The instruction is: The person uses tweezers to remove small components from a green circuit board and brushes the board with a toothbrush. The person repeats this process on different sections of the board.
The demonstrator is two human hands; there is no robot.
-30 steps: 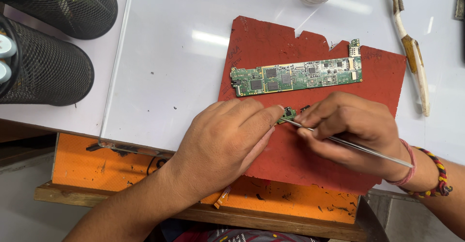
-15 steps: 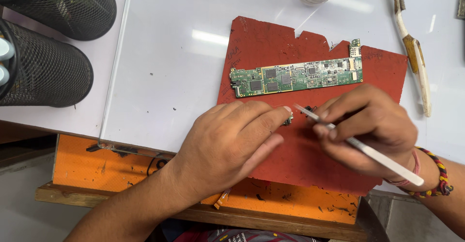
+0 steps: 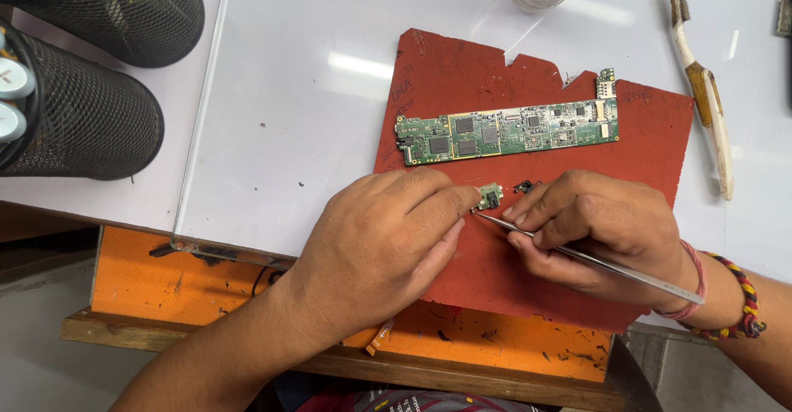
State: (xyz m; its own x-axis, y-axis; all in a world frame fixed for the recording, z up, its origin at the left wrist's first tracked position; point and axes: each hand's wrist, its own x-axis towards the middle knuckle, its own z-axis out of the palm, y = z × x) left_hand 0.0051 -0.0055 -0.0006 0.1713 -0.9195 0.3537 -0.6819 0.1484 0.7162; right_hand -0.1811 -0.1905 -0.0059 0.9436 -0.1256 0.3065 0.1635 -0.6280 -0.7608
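The small green circuit-board piece (image 3: 490,197) lies on the red-brown work mat (image 3: 528,296), pinned at its left edge under my left hand's (image 3: 381,243) fingertips. My right hand (image 3: 596,232) pinches slim metal tweezers (image 3: 590,260) shut-fingered, their tip just below the piece. Half a second ago the tweezers pointed higher, further right.

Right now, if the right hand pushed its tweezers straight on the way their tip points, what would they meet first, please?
The right hand aims the tweezers up and leftwards. Their tip is almost at the left hand fingertips, which pinch a small green board piece; probably those fingertips first, though depth is unclear.
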